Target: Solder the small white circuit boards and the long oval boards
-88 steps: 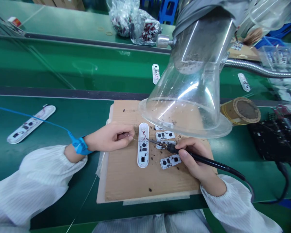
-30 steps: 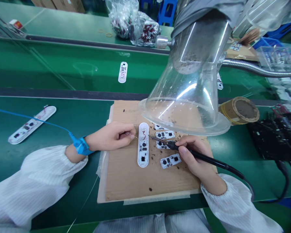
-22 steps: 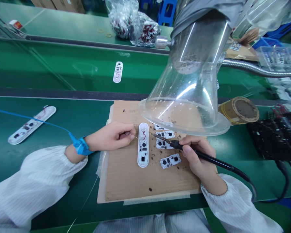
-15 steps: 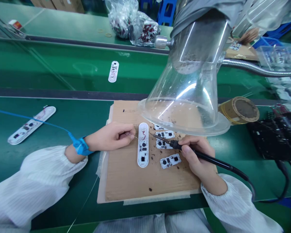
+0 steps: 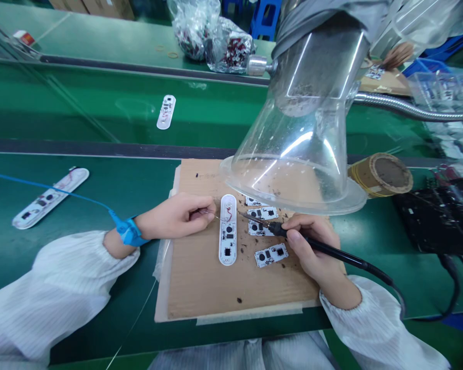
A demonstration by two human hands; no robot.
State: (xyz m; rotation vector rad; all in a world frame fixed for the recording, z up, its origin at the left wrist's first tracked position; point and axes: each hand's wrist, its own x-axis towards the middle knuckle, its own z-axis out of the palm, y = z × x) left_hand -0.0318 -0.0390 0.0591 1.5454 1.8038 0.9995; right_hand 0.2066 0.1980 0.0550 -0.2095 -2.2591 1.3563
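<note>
From here I see a green workbench (image 5: pixel 81 180) with a brown cardboard sheet (image 5: pixel 200 277) at six o'clock, beneath a clear flared fume hood (image 5: pixel 289 174) at one o'clock. On the sheet lies a long white rounded circuit board (image 5: pixel 227 246), red wire at its top end. The left hand (image 5: pixel 173 217) pinches a thin silver wire (image 5: pixel 210 214), fingers closed; the right hand (image 5: pixel 312 246) grips a black soldering iron (image 5: pixel 332 251) like a pen, its tip just beside the board.

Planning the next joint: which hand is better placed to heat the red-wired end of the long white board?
Right, probably. The right hand holds the soldering iron, its tip just beside that end of the long white circuit board. The left hand is pinching a thin wire.
</note>
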